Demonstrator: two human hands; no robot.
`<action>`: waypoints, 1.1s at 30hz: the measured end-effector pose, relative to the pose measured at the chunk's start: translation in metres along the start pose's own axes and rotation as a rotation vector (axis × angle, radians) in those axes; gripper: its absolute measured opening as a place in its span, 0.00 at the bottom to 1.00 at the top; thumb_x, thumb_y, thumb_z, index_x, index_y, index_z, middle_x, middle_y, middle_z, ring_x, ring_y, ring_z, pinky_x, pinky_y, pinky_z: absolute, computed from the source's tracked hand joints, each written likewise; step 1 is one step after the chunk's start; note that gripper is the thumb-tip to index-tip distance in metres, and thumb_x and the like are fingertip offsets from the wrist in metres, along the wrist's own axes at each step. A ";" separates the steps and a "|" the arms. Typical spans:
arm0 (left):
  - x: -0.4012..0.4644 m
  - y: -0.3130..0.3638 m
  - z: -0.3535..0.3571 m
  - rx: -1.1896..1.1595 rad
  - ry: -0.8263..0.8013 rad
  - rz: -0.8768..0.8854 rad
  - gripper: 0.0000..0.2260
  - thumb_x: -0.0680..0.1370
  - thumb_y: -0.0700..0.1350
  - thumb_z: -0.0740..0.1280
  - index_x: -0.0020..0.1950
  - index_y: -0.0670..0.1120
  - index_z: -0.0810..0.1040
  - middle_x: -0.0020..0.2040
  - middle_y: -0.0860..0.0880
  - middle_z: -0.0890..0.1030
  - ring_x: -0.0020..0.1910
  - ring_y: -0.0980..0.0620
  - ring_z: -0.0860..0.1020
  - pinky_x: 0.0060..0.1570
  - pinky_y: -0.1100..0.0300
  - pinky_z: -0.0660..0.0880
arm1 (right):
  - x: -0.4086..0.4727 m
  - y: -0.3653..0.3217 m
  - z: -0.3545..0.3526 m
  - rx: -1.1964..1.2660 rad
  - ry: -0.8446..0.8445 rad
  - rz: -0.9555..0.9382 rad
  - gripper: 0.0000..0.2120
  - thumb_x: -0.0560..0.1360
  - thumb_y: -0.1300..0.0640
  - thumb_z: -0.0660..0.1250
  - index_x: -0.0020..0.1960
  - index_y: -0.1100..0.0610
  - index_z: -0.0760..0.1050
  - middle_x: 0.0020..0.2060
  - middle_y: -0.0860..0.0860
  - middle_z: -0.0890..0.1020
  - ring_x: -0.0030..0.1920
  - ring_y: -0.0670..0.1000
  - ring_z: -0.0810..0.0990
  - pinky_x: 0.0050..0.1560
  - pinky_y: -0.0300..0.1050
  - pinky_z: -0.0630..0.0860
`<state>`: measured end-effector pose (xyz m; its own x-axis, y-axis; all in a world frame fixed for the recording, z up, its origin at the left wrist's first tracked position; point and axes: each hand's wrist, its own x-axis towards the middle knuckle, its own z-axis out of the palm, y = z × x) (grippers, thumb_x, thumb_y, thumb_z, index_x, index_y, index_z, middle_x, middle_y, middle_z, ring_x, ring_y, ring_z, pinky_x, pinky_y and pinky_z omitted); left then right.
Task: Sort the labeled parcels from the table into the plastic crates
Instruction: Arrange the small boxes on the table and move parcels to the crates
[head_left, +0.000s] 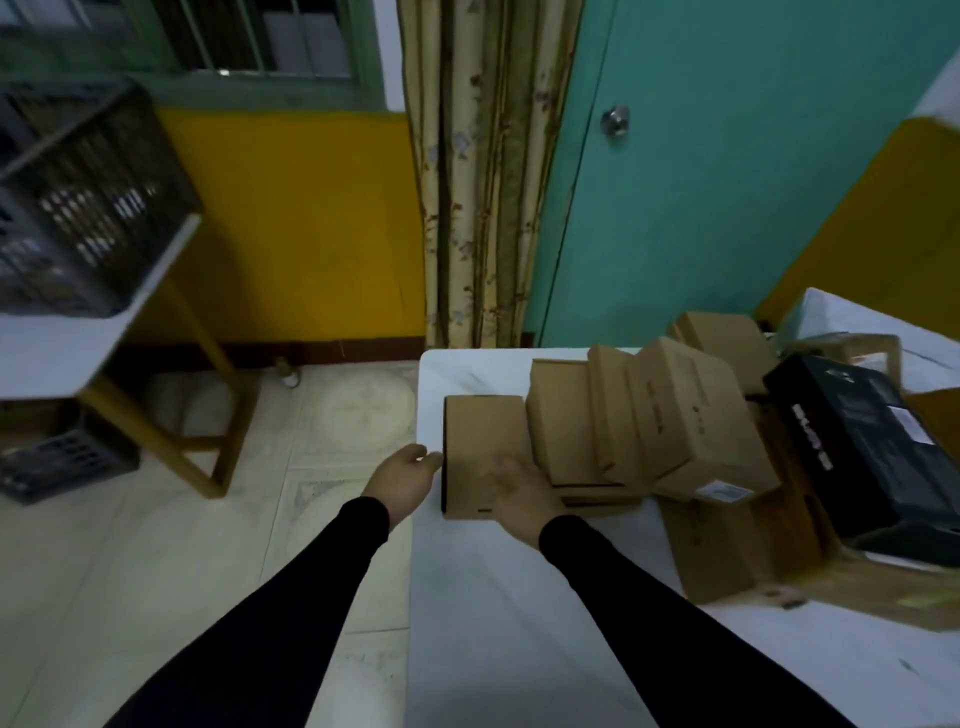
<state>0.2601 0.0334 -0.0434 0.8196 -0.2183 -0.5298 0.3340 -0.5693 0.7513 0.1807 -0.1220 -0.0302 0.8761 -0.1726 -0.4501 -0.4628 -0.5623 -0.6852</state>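
resting flat on the cardboard parcel (483, 441), right hand (519, 491) spread (left hand (402, 480) relaxed beside it)

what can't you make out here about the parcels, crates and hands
Head view only:
- Parcel under the right hand: no label shows; motion blur hides the grip.
- Left hand: contact with the parcel unclear.
- Upper crate: contents blurred, cut off at the left edge.
- Black box: lettering unreadable.
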 end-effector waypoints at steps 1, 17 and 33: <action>0.009 -0.008 0.004 0.004 -0.011 -0.031 0.23 0.81 0.52 0.61 0.74 0.43 0.68 0.74 0.47 0.69 0.70 0.46 0.70 0.71 0.52 0.64 | 0.010 0.007 0.007 -0.052 -0.016 0.025 0.23 0.85 0.51 0.51 0.76 0.60 0.61 0.75 0.58 0.62 0.74 0.57 0.61 0.72 0.46 0.59; 0.045 -0.050 0.028 -0.114 0.019 -0.177 0.22 0.70 0.52 0.62 0.63 0.47 0.73 0.60 0.44 0.76 0.55 0.44 0.77 0.54 0.54 0.76 | 0.043 0.044 0.064 -0.024 0.211 0.279 0.18 0.79 0.44 0.59 0.64 0.52 0.72 0.67 0.60 0.68 0.67 0.61 0.67 0.67 0.51 0.68; -0.070 0.106 -0.078 -0.270 0.154 0.245 0.16 0.81 0.60 0.58 0.57 0.51 0.76 0.52 0.52 0.78 0.51 0.50 0.76 0.55 0.54 0.70 | -0.036 -0.057 -0.048 0.456 0.296 -0.292 0.18 0.75 0.47 0.71 0.62 0.49 0.70 0.56 0.46 0.82 0.52 0.46 0.82 0.54 0.49 0.81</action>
<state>0.2745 0.0504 0.1040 0.9436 -0.1885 -0.2721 0.2135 -0.2816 0.9355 0.1825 -0.1223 0.0525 0.9453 -0.3178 -0.0739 -0.1521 -0.2288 -0.9615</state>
